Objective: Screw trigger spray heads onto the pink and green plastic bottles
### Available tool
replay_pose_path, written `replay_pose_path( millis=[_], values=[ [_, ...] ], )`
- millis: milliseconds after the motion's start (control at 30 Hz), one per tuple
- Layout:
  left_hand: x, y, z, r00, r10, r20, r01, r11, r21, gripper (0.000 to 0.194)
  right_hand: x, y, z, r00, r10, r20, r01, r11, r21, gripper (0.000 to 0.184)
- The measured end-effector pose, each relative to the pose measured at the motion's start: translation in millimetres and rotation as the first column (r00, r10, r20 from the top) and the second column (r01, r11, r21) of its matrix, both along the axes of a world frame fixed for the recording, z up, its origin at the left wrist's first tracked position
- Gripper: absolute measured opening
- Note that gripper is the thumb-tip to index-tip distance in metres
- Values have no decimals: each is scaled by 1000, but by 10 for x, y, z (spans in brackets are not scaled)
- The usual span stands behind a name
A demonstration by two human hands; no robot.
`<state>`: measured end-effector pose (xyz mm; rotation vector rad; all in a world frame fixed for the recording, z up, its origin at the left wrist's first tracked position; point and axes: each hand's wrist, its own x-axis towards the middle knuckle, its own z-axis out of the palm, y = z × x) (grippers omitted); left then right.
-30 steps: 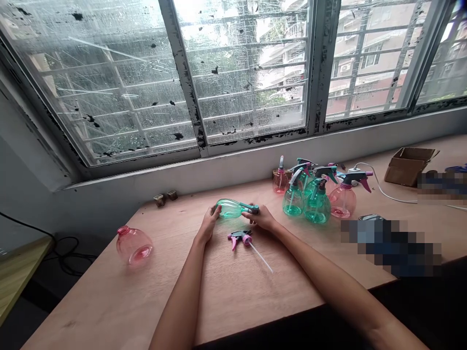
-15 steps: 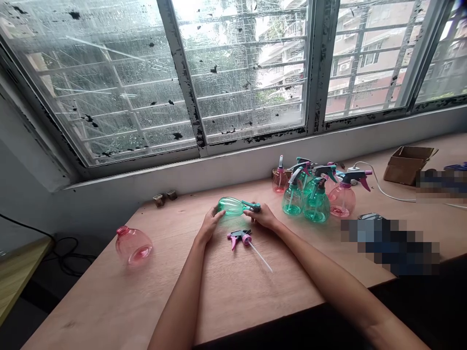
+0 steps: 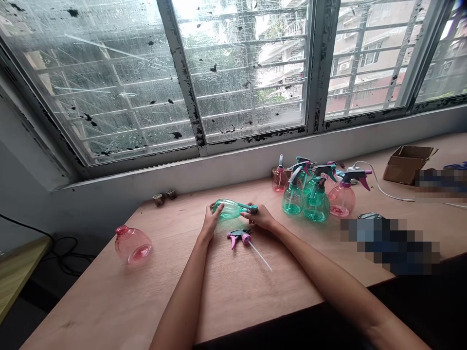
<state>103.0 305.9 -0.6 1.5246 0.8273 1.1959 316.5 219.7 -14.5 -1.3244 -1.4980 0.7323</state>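
A clear green spray bottle (image 3: 229, 209) is held on its side above the table, its base to the left. My left hand (image 3: 211, 219) is closed round the base end. At the neck, my right hand (image 3: 261, 217) grips around the teal and grey trigger head (image 3: 249, 209); some of its fingers are hidden behind it. Just below the bottle lies a loose pink and grey spray trigger (image 3: 239, 237), its thin white tube pointing toward the front right. A pink bottle without a top (image 3: 133, 245) lies tilted over at the left.
Several green and pink spray bottles (image 3: 316, 203) stand grouped to the right of my hands. Behind them are a white cable (image 3: 386, 193) and an open cardboard box (image 3: 407, 165). A blurred dark object (image 3: 388, 243) lies at the right front. Two small brown blocks (image 3: 164, 197) sit near the wall.
Both hands have shifted slightly left with the green spray bottle, which has turned a little. The loose trigger and the pink bottle have not moved.
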Motion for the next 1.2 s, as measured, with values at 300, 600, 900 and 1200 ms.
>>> replay_pose_path(
  millis=[300, 600, 900, 1200],
  values=[
    [-86, -87, 98, 984, -178, 17, 177, 982, 68, 36, 56, 0, 17, 1000, -22, -5, 22, 999, 26, 21],
    [-97, -95, 84, 980, -197, 25, 197, 980, 24, 34, 32, -24, 24, 998, -45, 41, 43, 998, 35, 22],
    [-57, -56, 73, 974, -224, 31, 224, 974, 16, 31, -1, -27, 20, 999, -38, 39, 38, 999, -8, 25],
    [-111, -77, 77, 952, -303, 37, 300, 952, 53, 33, 28, -10, -9, 999, -38, 22, 38, 999, -28, 26]
  ],
)
